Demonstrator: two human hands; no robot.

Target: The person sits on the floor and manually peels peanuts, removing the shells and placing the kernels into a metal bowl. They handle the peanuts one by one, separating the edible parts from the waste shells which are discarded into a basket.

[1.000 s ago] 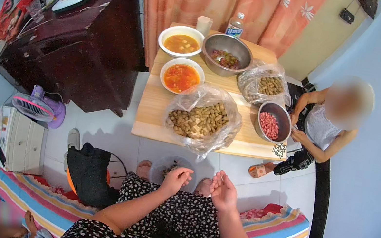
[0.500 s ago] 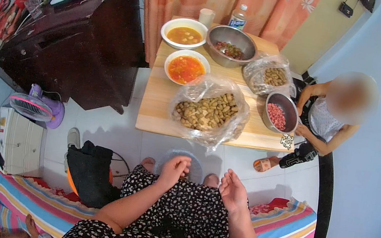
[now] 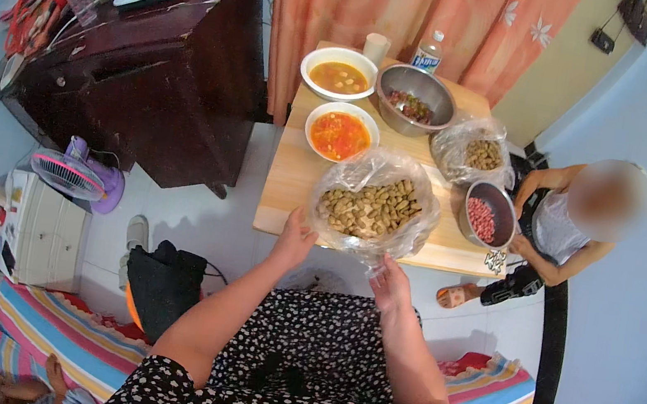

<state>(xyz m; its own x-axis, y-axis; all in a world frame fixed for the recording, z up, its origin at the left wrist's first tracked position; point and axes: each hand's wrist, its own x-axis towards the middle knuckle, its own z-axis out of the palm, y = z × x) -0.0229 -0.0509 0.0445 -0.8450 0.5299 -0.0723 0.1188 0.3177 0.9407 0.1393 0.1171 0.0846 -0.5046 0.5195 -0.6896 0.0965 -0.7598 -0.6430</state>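
plastic bag [image 3: 420,231] by front edge of worktop [image 3: 285,188], likely for reach; left hand [image 3: 299,238], right hand [image 3: 393,286] alongside, can't tell if grip clamped.

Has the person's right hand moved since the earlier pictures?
Yes, forward. Judged against the wooden table, the right hand was well short of its front edge; now it is close to that edge, at the near side of the plastic bag.
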